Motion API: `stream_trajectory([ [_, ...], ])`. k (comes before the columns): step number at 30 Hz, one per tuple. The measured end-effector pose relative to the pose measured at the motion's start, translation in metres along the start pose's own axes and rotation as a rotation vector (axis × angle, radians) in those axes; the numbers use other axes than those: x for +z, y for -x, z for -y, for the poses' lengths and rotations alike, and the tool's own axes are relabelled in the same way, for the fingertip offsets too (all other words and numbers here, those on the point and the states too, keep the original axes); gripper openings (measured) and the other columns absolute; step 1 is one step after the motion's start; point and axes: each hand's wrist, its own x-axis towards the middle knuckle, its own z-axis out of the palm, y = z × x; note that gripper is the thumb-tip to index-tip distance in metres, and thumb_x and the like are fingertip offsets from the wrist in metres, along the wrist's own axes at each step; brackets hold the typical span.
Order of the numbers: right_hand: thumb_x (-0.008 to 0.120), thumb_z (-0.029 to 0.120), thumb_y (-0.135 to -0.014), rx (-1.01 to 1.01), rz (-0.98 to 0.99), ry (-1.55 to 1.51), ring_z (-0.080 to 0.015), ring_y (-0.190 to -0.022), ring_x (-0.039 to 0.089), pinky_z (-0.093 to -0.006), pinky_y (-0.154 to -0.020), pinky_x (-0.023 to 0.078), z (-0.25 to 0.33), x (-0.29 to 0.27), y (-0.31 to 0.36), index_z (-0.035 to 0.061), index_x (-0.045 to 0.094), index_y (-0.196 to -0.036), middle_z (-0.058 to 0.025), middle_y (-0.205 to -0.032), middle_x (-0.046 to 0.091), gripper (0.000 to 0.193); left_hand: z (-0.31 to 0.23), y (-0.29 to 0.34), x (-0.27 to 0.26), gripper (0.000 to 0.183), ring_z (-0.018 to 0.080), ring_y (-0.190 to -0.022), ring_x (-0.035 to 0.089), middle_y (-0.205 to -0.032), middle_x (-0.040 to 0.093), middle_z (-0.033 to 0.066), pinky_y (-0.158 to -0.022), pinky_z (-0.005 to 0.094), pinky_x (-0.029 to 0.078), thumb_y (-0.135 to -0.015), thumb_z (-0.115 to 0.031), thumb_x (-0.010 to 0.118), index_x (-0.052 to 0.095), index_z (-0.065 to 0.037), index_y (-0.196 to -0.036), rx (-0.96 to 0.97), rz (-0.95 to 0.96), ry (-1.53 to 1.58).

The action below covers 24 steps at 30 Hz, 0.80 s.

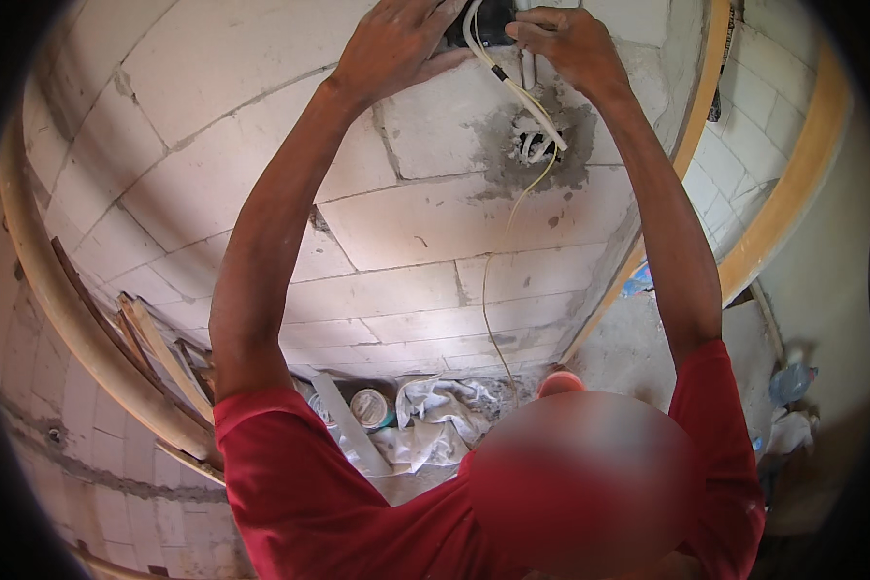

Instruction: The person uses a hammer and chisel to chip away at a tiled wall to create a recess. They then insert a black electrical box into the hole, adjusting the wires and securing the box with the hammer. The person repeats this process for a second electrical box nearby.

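Both my arms reach up to a wall of white blocks (261, 126). My left hand (396, 43) rests against the wall, its fingers at the edge of a dark recessed wall box (488, 24); the fingertips are cut off at the top edge. My right hand (563, 39) pinches a white cable (512, 87) that comes out of the box. The cable runs down to a round hole ringed by grey mortar (536, 145), where several white wire ends show. A thin yellow wire (493, 280) hangs from the hole toward the floor.
Wooden planks (155, 358) lean against the wall at lower left. On the floor by the wall lie a round can (369, 406), crumpled white cloth (440, 416) and an orange cup (561, 382). A wooden door frame (710, 87) stands right, with a plastic bottle (791, 382) beyond.
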Motion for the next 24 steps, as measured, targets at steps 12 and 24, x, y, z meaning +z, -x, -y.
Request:
stream_trajectory([
  [12,0.068,0.032,-0.096,0.17,-0.001,-0.117,-0.0178,-0.067,0.07,-0.0338,-0.067,0.055,0.031,-0.007,-0.003,0.0013,0.076,-0.094,-0.0124,-0.08,0.075,0.032,0.017,0.0,0.012,0.082,0.0331,-0.096,0.064,-0.122,0.063,0.0199,-0.086,0.0419,0.053,-0.084,-0.051,0.074,0.051,0.004,-0.141,0.105,0.03,-0.188],
  [24,0.067,0.037,-0.096,0.089,-0.127,-0.155,-0.0215,-0.074,0.072,-0.0361,-0.073,0.056,0.032,0.002,0.015,0.0034,0.073,-0.105,-0.0123,-0.084,0.075,0.035,0.009,-0.003,0.016,0.082,0.0322,-0.092,0.066,-0.128,0.062,0.0191,-0.083,0.0408,0.055,-0.084,-0.052,0.072,0.051,0.002,-0.142,0.026,0.059,-0.232],
])
